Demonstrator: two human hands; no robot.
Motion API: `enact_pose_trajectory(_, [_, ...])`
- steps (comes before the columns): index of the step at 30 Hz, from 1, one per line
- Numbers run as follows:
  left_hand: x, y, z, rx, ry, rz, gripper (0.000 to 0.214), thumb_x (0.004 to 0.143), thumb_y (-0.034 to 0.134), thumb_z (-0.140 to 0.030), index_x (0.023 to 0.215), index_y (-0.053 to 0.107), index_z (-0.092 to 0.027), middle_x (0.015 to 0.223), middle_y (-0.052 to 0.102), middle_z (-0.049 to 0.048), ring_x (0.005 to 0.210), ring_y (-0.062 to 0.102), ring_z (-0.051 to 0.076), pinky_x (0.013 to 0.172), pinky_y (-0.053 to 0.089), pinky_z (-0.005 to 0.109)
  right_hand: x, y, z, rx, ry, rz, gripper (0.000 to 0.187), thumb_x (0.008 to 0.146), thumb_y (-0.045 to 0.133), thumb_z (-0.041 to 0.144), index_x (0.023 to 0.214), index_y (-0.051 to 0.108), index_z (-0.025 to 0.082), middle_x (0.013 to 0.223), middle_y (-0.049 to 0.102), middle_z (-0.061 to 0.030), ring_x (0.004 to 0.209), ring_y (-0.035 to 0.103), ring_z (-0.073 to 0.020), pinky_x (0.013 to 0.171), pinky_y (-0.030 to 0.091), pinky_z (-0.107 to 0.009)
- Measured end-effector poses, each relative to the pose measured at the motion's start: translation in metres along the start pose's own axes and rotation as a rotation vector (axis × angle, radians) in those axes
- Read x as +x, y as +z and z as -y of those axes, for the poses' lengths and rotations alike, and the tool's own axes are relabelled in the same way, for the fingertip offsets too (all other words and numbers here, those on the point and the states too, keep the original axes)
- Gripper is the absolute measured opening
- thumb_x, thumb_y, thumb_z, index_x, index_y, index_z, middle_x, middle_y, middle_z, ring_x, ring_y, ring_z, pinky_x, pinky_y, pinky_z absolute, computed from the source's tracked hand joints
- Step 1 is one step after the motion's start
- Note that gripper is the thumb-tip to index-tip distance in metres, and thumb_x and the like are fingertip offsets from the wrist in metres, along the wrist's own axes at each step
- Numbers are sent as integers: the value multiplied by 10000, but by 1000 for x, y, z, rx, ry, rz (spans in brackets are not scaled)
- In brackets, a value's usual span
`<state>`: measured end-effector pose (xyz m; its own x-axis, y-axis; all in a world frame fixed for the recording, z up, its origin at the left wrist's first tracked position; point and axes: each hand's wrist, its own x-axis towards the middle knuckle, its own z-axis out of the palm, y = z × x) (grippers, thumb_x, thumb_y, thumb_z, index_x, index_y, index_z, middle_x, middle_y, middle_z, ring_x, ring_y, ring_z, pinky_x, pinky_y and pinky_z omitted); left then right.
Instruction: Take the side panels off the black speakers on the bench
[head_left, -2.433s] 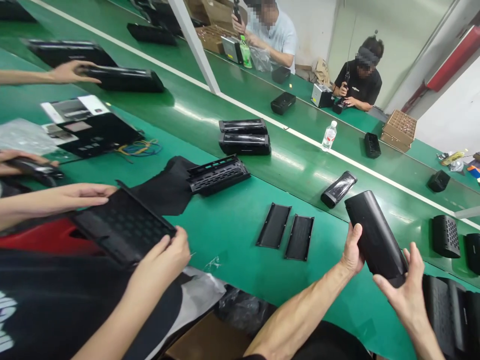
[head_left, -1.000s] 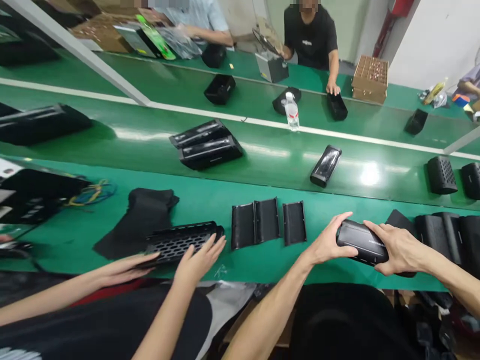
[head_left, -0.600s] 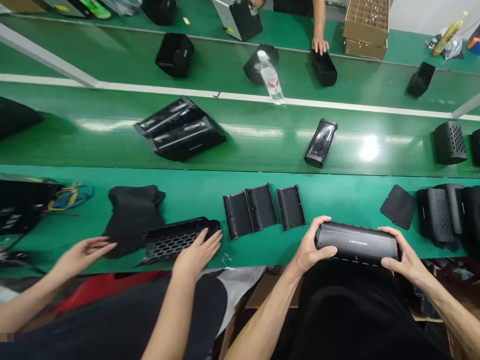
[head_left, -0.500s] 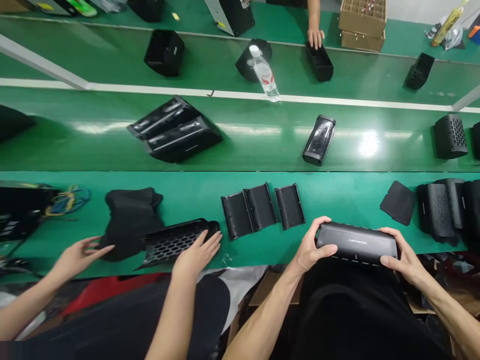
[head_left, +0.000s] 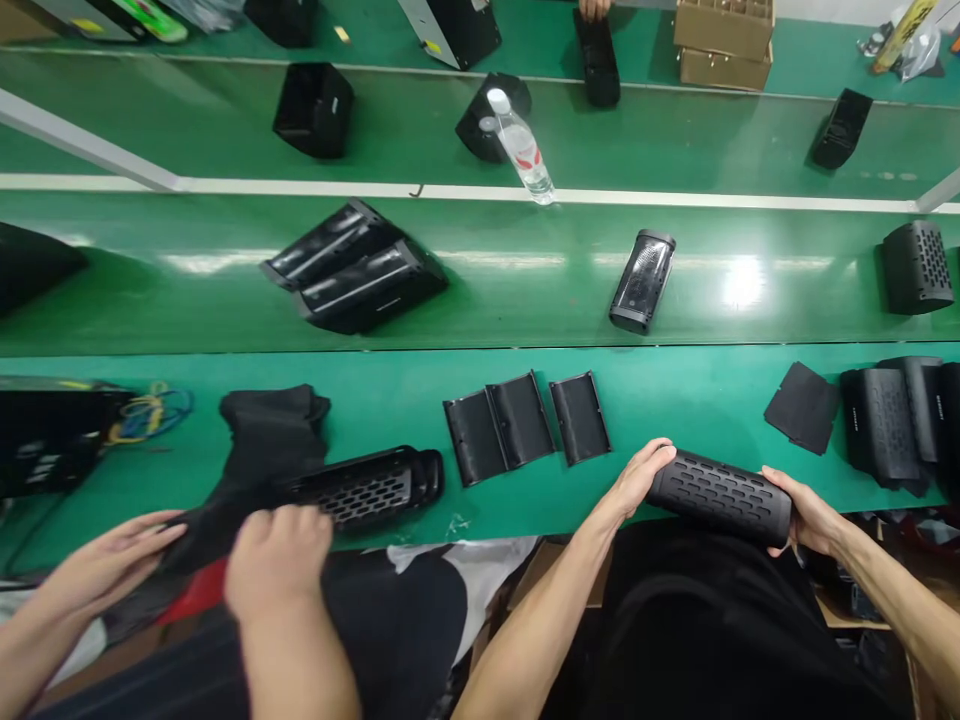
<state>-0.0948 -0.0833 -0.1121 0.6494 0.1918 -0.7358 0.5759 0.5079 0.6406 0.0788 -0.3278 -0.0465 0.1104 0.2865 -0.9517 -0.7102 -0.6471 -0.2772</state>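
Note:
A black portable speaker [head_left: 720, 497] with a slotted grille facing up is held lengthwise between both hands, over the front edge of the green bench. My left hand [head_left: 637, 480] is closed on its left end, the fingers over the upper corner. My right hand [head_left: 806, 515] grips the other end, its thumb hidden from view. Just beyond my left hand lie a single curved black panel [head_left: 580, 418] and a joined pair of similar panels [head_left: 499, 428]. Several black speakers [head_left: 889, 425] stand to the right of my right hand, beside flat black sheets [head_left: 802, 407].
At my left, a co-worker's hands [head_left: 277, 560] handle black cloth-like material [head_left: 274, 430] beside a perforated black grille housing [head_left: 367, 490]. Farther back are black shells [head_left: 360, 265], a glossy speaker [head_left: 643, 282] and a water bottle [head_left: 525, 150]. Another person's hand [head_left: 595, 8] touches a black housing.
The speaker has been rolled over in my hands, from its lettered side to its slotted side. The co-worker's right hand has moved left, off the grille housing. Across the bench, a housing has shifted away.

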Motion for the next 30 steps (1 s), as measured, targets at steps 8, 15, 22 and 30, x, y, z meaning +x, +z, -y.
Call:
enact_pose_trajectory(8, [-4, -7, -12, -16, 57, 61, 976, 705, 854, -688, 1538, 556, -277, 1583, 576, 125, 1439, 534, 383, 1183, 429, 472, -9, -11, -8, -48, -230, 3, 825, 731, 839, 740, 1364, 530, 311, 1267, 698, -76, 951, 730, -270, 808, 645, -462])
enact_pose_trajectory(15, [11, -13, -44, -13, 156, 53, 890, 721, 871, -659, 1486, 627, -276, 1499, 651, 134, 1330, 625, 376, 1111, 504, 493, 4, -18, 7, -136, -440, -129, 640, 699, 874, 690, 1127, 727, 238, 1195, 768, -88, 1185, 700, -366, 1067, 533, -515])
enact_pose_trajectory(22, [-4, -9, -27, -227, 291, -586, 545, 866, 646, -742, 914, 699, -201, 804, 723, 66, 682, 612, 180, 625, 477, 284, 76, -44, 132, 118, -574, -360, 579, 716, 790, 720, 1052, 624, 279, 1046, 737, -83, 944, 711, -310, 800, 634, -508])
enact_pose_trajectory(30, [-53, -49, 64, -279, 101, -1109, 608, 855, 528, -836, 912, 628, -239, 854, 638, 56, 814, 609, 237, 700, 480, 332, 124, -48, 258, 118, -654, -544, 610, 922, 607, 575, 1421, 549, 231, 1547, 474, -308, 1229, 663, -415, 835, 580, -587])
